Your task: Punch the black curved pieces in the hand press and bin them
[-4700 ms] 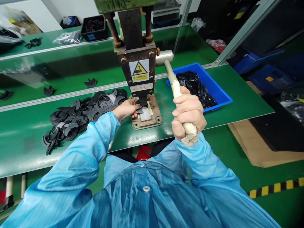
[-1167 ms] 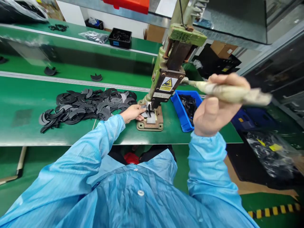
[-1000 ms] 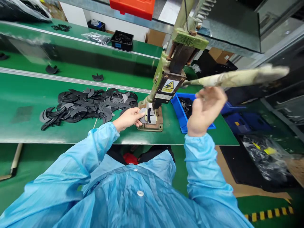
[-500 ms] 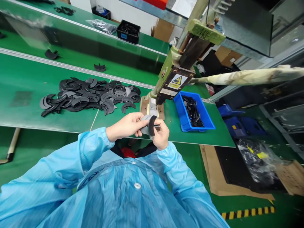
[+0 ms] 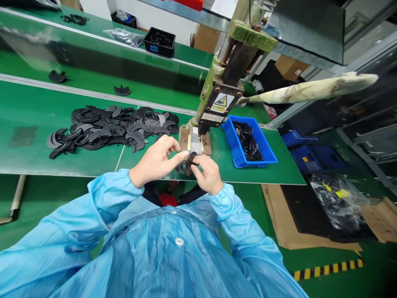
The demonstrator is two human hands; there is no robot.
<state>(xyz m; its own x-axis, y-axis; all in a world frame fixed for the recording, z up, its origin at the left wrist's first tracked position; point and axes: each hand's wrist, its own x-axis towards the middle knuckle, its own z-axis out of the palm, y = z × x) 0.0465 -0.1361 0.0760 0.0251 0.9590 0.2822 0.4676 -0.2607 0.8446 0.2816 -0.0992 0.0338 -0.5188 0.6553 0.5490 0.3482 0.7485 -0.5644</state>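
Green table (image 5: pixel 263 176) runs across the view. Press (image 5: pixel 228 74) stands on it, right of centre, green body, dark head over a rusty base plate (image 5: pixel 183 138). Pile (image 5: pixel 108 128) of dark curved parts lies on the table left of the press, some grey faces showing. Wrapped lever (image 5: pixel 304 91) sticks out to the right from the press head, no hand on it. Blue bin (image 5: pixel 230 142) sits just right of the press, holds thin black pieces. Black bin (image 5: pixel 155 48) is at the back, dark bits inside.

Hands are close together in front of the base plate, over the table's near edge. Right hand (image 5: pixel 207 173): thumb and fingers pinched on the black arc (image 5: pixel 190 164), held tilted, near-upright. Left hand (image 5: pixel 156 162): thumb and fingertips right next to the black arc, at a grey part (image 5: pixel 180 166) that is blurred and mostly hidden. Can't tell if left is clamped on it. Two loose arcs lie past the rail: one far left (image 5: pixel 57 76), one nearer the middle (image 5: pixel 122 90). Yellow warning label (image 5: pixel 222 102) on the press head.
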